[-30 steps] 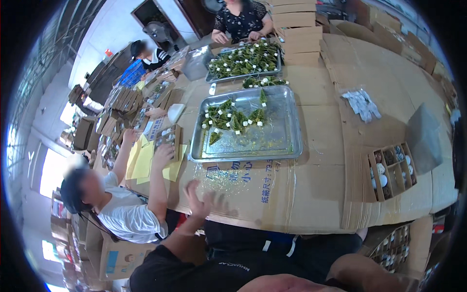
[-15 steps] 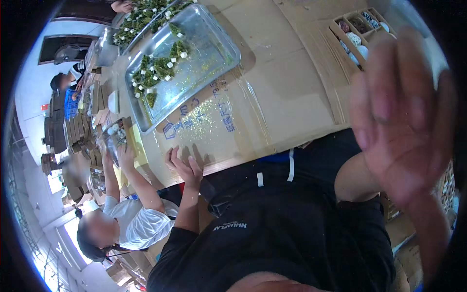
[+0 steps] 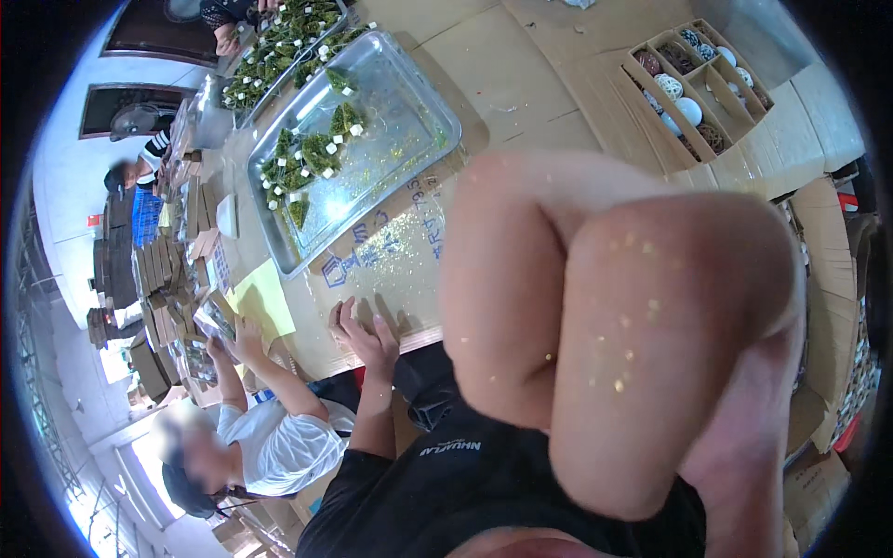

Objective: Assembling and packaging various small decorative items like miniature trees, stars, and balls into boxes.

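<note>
My left hand (image 3: 366,333) rests on the near edge of the cardboard-covered table, fingers apart and holding nothing. Very close to the view, my right hand (image 3: 642,344) looms large with bent, folded fingers. Gold glitter specks dot its skin; its inner side is hidden, so I cannot tell whether anything is in it. Beyond my left hand lies a shallow metal tray (image 3: 430,100) with loose gold glitter in it. Small green tree-shaped pieces with white cube bases (image 3: 312,153) lie along its left part.
Partitioned cardboard box (image 3: 702,163) at the far right holds decorative balls. Another tray of green pieces (image 3: 279,56) stands at the far left, by a person's hand (image 3: 226,39). At left, a co-worker in white (image 3: 288,446) handles a small box (image 3: 216,314) near yellow paper (image 3: 263,299).
My right hand has come in from the right, much closer to the view, and its fingers have folded. My left hand stays at the table edge. The view has shifted slightly.
</note>
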A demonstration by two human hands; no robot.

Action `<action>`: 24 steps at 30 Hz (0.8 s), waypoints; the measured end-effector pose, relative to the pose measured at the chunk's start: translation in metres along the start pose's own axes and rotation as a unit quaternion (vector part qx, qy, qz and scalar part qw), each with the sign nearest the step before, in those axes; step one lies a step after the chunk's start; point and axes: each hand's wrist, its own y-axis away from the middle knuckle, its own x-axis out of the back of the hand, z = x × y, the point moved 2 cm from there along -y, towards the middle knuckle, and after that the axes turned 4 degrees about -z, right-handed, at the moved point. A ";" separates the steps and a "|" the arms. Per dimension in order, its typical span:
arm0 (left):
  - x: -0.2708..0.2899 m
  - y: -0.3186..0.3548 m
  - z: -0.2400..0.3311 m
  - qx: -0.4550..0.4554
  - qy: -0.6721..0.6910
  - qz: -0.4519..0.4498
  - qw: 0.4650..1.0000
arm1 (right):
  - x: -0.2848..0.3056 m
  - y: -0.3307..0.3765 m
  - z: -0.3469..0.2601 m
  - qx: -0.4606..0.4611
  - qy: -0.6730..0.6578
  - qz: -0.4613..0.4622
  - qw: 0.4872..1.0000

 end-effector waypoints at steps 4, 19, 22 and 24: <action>0.008 -0.004 0.006 0.029 -0.064 0.015 0.997 | -0.023 -0.004 0.015 0.005 -0.017 0.040 0.999; 0.011 -0.015 0.028 -0.142 -0.181 0.067 0.971 | -0.068 -0.013 0.028 0.030 0.019 0.217 0.976; 0.004 -0.015 0.035 -0.204 -0.224 0.048 0.952 | -0.071 -0.008 0.030 0.041 0.037 0.255 0.965; 0.001 -0.013 0.034 -0.242 -0.235 0.058 0.940 | -0.076 -0.005 0.030 0.046 0.052 0.282 0.957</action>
